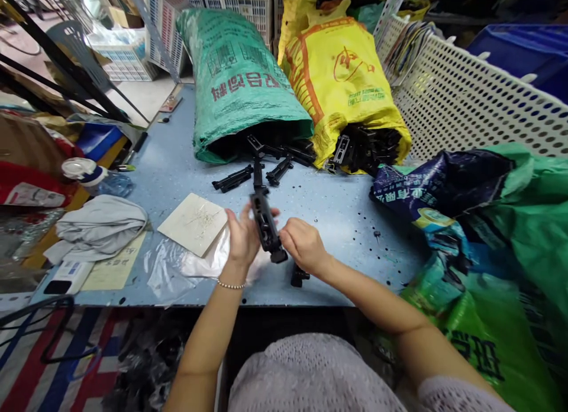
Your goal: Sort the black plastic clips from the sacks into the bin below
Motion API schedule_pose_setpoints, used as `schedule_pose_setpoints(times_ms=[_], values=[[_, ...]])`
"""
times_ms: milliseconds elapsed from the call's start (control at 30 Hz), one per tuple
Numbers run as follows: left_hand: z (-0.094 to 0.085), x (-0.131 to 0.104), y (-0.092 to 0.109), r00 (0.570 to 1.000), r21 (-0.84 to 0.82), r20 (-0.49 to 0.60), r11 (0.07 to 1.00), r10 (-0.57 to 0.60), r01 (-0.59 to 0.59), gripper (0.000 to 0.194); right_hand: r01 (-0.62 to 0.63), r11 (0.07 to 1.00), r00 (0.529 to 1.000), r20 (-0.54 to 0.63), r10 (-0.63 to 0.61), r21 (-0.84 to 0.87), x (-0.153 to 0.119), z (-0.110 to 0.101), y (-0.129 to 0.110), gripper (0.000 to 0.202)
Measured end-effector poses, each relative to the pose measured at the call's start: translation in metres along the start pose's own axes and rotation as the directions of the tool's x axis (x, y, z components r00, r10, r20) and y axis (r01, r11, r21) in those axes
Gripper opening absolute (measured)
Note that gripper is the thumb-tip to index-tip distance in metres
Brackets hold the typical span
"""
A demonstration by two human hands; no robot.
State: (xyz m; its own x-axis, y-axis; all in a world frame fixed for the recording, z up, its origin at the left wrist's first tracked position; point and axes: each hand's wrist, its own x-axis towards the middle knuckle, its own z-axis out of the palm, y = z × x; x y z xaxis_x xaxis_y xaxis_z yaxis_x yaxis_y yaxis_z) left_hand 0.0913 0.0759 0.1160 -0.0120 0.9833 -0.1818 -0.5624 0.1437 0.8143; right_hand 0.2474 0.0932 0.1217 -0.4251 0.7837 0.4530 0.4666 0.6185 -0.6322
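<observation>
My left hand [243, 237] is closed around a long black plastic part [266, 225] with slots along it, held tilted above the table. My right hand [303, 243] is curled in a pinch at the near right side of that part; whatever its fingertips hold is too small or hidden to make out. Below the right hand, another black piece [299, 276] lies near the table's front edge. Left of my left hand, a square pale board [193, 222] carries many tiny thin pieces, on top of clear plastic film [168, 270]. Several similar black parts [233, 179] lie farther back.
A green woven sack [248, 86] and a yellow sack [350, 74] lie at the back, mouths toward me, with black parts inside. A white perforated crate [479, 98] and green bags [497, 317] bound the right. At left are a grey cloth [100, 222] and a bottle [100, 178].
</observation>
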Motion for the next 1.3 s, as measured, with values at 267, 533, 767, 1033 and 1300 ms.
schedule_pose_setpoints(times_ms=[267,533,767,1033,1300], values=[[0.006,-0.050,-0.042,0.876,0.376,0.468,0.870,0.119,-0.319,0.075,-0.260,0.960,0.965,0.003,0.261,0.106,0.037,-0.009,0.048,0.044],[0.015,-0.039,-0.122,0.875,0.608,0.458,0.662,0.157,-0.438,0.071,-0.428,0.583,0.811,0.008,0.585,0.691,0.054,0.036,0.077,0.052],[0.014,-0.033,-0.130,0.901,0.847,0.316,0.339,0.297,-0.409,0.049,-0.509,0.724,0.822,0.014,0.569,0.466,0.033,-0.008,0.088,0.045],[0.015,-0.031,-0.125,0.892,0.819,0.381,0.359,0.244,-0.448,0.018,-0.757,0.641,0.633,0.103,0.768,-0.128,-0.073,-0.020,0.114,0.042],[0.023,-0.037,-0.079,0.866,0.378,0.372,0.906,-0.334,0.187,0.054,-0.401,0.788,0.912,0.119,0.393,0.467,-0.084,-0.032,0.071,0.052]])
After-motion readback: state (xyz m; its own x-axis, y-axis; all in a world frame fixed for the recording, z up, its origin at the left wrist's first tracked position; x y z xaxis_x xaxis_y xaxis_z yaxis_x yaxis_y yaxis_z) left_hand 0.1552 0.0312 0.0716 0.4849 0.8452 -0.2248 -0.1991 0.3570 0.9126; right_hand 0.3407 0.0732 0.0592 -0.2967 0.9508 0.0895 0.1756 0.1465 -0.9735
